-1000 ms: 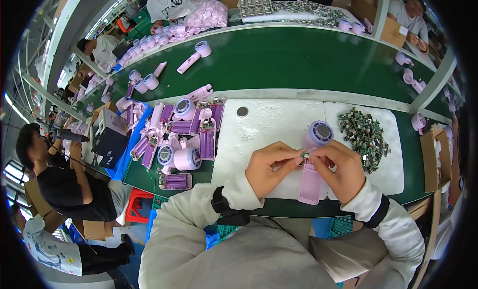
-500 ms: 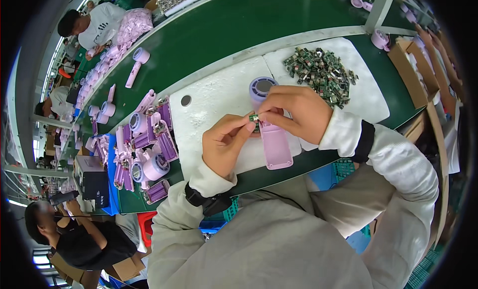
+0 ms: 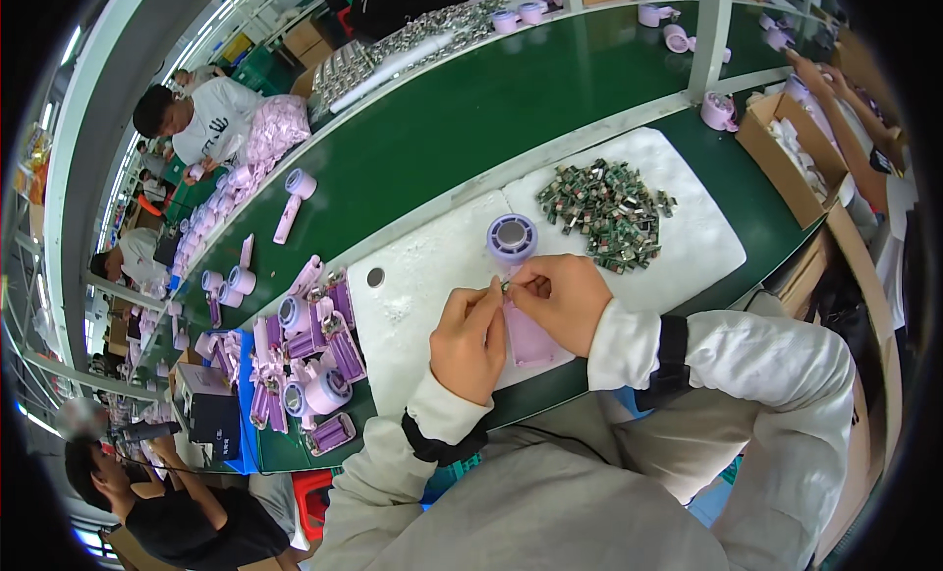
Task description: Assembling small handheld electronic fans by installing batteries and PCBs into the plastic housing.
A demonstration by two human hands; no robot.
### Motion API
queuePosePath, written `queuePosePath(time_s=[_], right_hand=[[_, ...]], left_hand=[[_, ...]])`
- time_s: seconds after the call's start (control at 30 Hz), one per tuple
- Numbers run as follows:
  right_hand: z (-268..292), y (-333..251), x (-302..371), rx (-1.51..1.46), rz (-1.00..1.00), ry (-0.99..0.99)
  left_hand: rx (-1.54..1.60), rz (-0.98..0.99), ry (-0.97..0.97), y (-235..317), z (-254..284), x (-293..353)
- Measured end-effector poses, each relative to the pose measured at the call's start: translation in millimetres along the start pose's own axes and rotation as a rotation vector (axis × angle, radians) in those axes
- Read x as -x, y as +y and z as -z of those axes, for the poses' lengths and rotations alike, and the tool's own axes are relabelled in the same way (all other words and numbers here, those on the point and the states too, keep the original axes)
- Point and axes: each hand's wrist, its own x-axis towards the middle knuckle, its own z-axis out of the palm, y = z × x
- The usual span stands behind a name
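A lilac handheld fan lies on a white foam board [image 3: 401, 315], its round purple head [image 3: 512, 239] pointing away from me and its pink handle [image 3: 530, 337] toward me. Over the top of the handle, my left hand [image 3: 469, 343] and my right hand [image 3: 565, 294] meet in a pinch. Between their fingertips shows a sliver of a small green circuit board [image 3: 506, 285]; my fingers hide most of it. Whether it touches the handle I cannot tell. Right of the fan head lies a heap of small green circuit boards [image 3: 614, 212].
Purple fan parts [image 3: 309, 350] are piled left of the foam, by a blue bin [image 3: 246, 404]. A dark round disc [image 3: 375, 277] lies on the foam. A cardboard box [image 3: 791, 158] stands at the right. Beyond a pale rail is a green bench [image 3: 442, 109]; other people work at the left.
The whole view has shifted, with the bench lower in the picture. My left hand has turned more upright, and both hands now cover more of the small board and the handle's top.
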Motion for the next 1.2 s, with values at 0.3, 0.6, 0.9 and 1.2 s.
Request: queuePosePath(time_s=[0.3, 0.6, 0.9, 1.2], right_hand=[[17.0, -4.4, -25.4, -0.086, 0.159, -0.052], [50.3, -15.5, -23.1, 0.065, 0.575, 0.295], [30.6, -6.8, 23.7, 0.730, 0.923, -0.378], [47.2, -9.0, 39.3, 0.674, 0.895, -0.461]], left_hand=[[0.982, 0.680, -0.380, -23.5, 16.4, -9.3], [0.933, 0.583, -0.265, -73.3, 19.7, -155.5], [0.278, 0.354, 0.018, -105.6, -66.7, -228.7], [-0.047, -0.202, -0.575, -41.4, -60.3, -193.7]])
